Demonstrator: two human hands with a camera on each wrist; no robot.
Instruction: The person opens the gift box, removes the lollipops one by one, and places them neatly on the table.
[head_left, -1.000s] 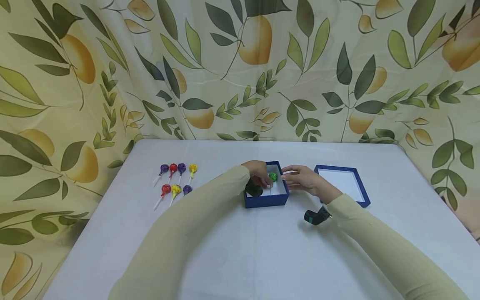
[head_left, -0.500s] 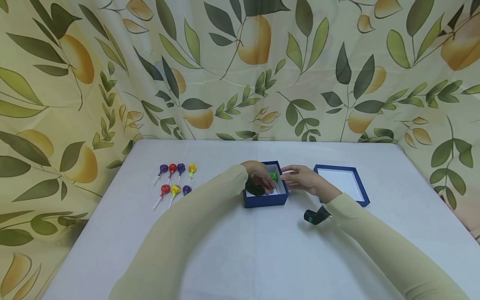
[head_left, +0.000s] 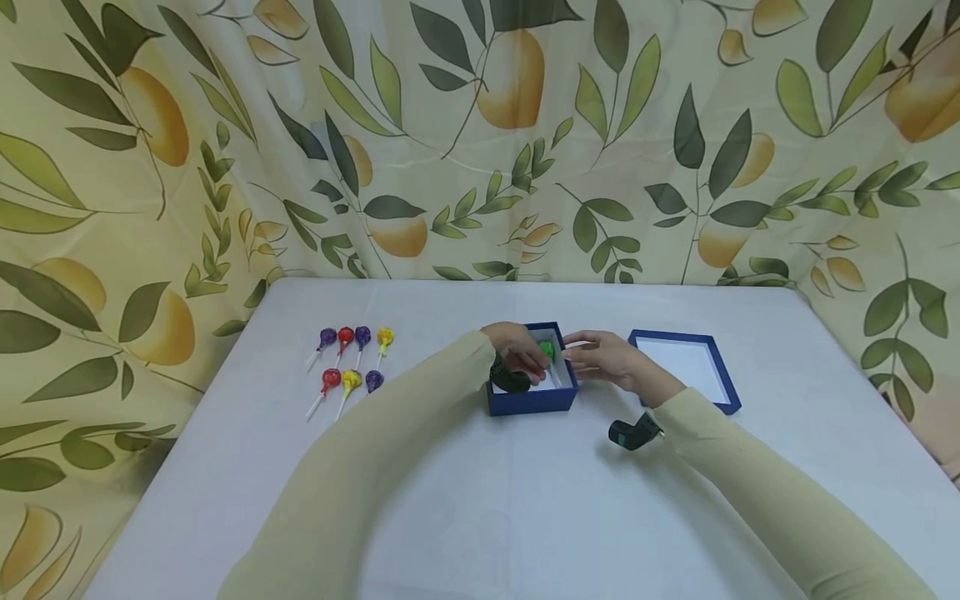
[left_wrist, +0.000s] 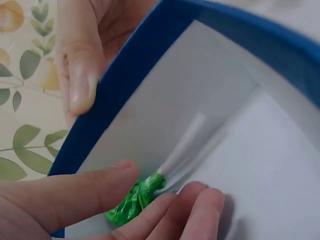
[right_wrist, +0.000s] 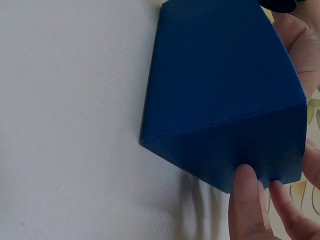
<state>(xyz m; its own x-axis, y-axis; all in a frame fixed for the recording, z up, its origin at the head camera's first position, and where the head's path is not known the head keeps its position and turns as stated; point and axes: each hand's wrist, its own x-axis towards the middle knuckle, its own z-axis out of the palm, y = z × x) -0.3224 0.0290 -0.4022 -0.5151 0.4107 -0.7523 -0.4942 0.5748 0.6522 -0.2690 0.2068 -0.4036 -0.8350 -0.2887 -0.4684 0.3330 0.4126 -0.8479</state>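
Note:
My left hand (head_left: 517, 350) reaches down into a blue box (head_left: 534, 405) with a white inside. There its thumb and fingers pinch the green-wrapped head of a lollipop (left_wrist: 131, 207), whose white stick lies along the inner wall, pointing away from the palm. At the box's right side is my right hand (head_left: 611, 362). Its nearly straight fingers (right_wrist: 245, 192) touch the outer wall, and its thumb is at the rim in the left wrist view. Part of the box floor is hidden behind my left hand in the head view.
Left on the white table (head_left: 465, 517), several lollipops lie in two rows, among them a red one (head_left: 331, 378) and a yellow one (head_left: 385, 337); my left sleeve partly covers the front row. A blue-rimmed lid (head_left: 726, 375) lies right of the box, white inside up.
Inside the box, the green lollipop has shifted slightly toward the right wall and its stick has turned, with my left fingers moving along. My right hand stays at the box's side.

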